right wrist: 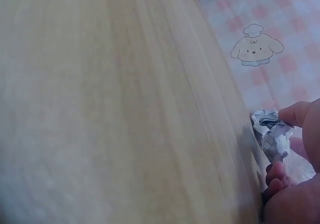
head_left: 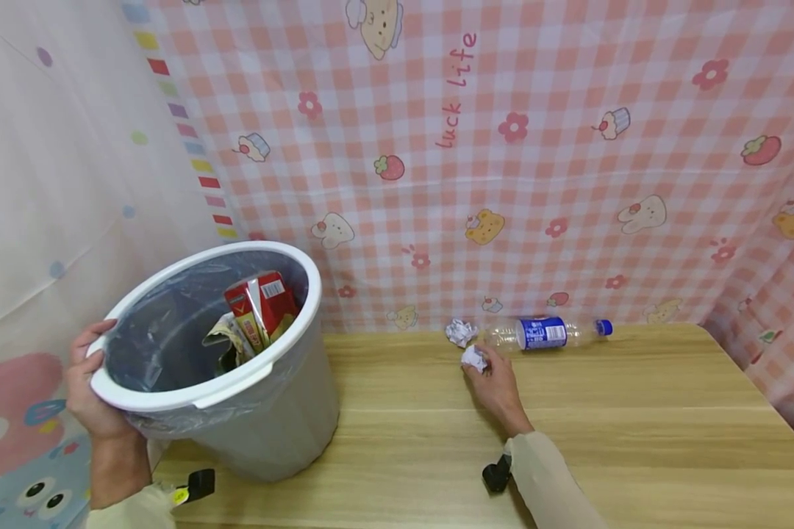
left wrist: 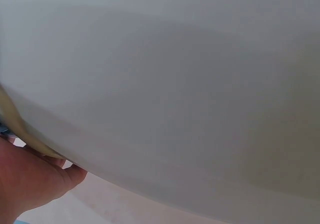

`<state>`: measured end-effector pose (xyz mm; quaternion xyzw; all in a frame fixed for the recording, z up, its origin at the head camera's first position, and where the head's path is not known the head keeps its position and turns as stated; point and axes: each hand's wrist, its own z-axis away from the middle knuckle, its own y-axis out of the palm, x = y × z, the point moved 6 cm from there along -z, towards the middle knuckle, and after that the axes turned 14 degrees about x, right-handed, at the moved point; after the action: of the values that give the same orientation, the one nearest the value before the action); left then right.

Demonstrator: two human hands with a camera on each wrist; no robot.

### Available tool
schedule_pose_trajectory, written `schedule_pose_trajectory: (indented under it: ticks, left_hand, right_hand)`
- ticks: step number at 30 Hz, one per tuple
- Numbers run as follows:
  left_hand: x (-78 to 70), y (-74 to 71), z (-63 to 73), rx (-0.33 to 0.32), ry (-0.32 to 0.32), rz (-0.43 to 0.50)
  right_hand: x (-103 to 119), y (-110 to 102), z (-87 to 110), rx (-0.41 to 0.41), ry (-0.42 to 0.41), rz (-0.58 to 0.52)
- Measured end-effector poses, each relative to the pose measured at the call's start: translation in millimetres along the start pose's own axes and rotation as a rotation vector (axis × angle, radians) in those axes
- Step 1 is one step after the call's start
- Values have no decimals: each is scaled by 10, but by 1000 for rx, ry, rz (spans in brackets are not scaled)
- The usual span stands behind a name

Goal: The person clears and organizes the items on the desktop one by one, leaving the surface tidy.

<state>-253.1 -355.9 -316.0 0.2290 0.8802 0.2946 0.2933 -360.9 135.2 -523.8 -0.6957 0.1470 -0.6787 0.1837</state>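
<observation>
My left hand (head_left: 94,389) grips the white rim (head_left: 165,400) of a grey lined trash can (head_left: 284,419) that tilts at the left of the table. Inside the can lie a red and yellow box (head_left: 265,305) and a crumpled wrapper (head_left: 228,342). The left wrist view is mostly filled by the can's side (left wrist: 165,94). At the table's back, my right hand (head_left: 498,386) pinches a crumpled paper ball (head_left: 474,359) between thumb and fingers. A second paper ball (head_left: 461,333) sits just behind it. To the right, a clear plastic bottle (head_left: 544,333) with a blue label and cap lies on its side.
The wooden table (head_left: 397,448) ends at a pink checked cloth (head_left: 536,184) hanging along its back. Another patterned cloth (head_left: 73,184), mostly white, hangs at the left beside the can. The table's right edge runs diagonally near more checked cloth.
</observation>
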Motion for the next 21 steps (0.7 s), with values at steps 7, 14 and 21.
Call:
schedule_pose_trajectory:
  ticks: [7,14,21]
  left_hand:
    - [0,20,-2,4,4,-7]
    - [6,24,-2,11,0,-17]
    - [1,15,-4,20,-3,-3]
  right_hand:
    - [19,6,11,5,6,-19]
    - [21,11,4,4,24,-42]
    - [71,4,-10,23,7,-84]
